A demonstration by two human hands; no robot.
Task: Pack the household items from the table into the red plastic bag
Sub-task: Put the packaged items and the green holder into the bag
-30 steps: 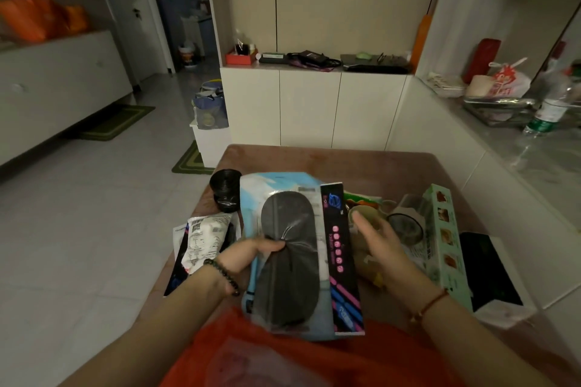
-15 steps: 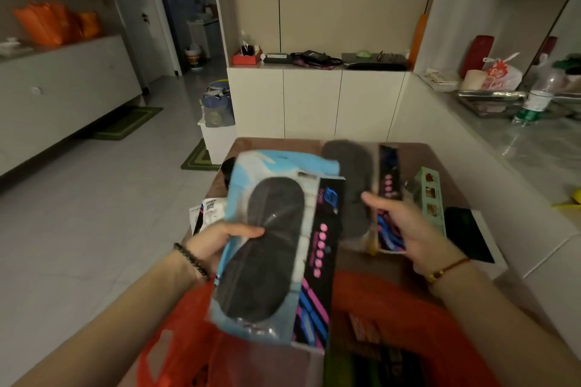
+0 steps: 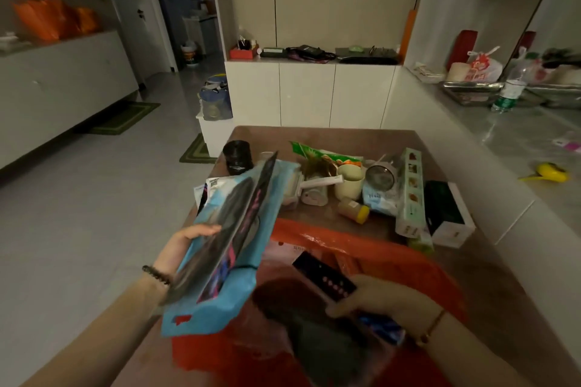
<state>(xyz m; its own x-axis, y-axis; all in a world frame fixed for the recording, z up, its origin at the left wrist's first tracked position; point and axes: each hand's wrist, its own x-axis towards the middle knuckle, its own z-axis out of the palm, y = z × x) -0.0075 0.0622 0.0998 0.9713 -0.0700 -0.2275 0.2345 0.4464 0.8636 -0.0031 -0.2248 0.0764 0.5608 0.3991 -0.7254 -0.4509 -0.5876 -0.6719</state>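
A brown table [image 3: 317, 137] in a dim room is seen from a head-worn camera looking down, with the red plastic bag [image 3: 393, 250] spread open along the near edge, in the lower centre of the frame. The packing is judged to be somewhere between its start and its middle. One dark-pad pack [image 3: 314, 317], a clear sleeve with a black card strip and pink dots, is held low in the bag's mouth by the right hand [image 3: 386, 297], whose fingers are curled round the card edge. A second, blue-backed pack [image 3: 220, 264] is gripped by the left hand [image 3: 185, 243] and held tilted above the bag's left rim; the thumb is laid across its face and the fingers are hidden behind it. Many items are left to be packed across the centre of the frame: a black jar [image 3: 237, 157], a green snack packet [image 3: 320, 155], a cream cup [image 3: 349, 182], a glass jar [image 3: 380, 177], a yellow-capped bottle [image 3: 353, 210], a white tube [image 3: 320, 181], a long green-and-white box [image 3: 410, 195] and, at centre right, a black-and-white box [image 3: 449, 214]. A white printed packet [image 3: 213, 184] is partly covered by the blue-backed pack. The dark pads are possibly insoles, though blur leaves this uncertain. The bag's bottom is cut off by the lower edge of the frame, and whatever else is already inside cannot be made out.
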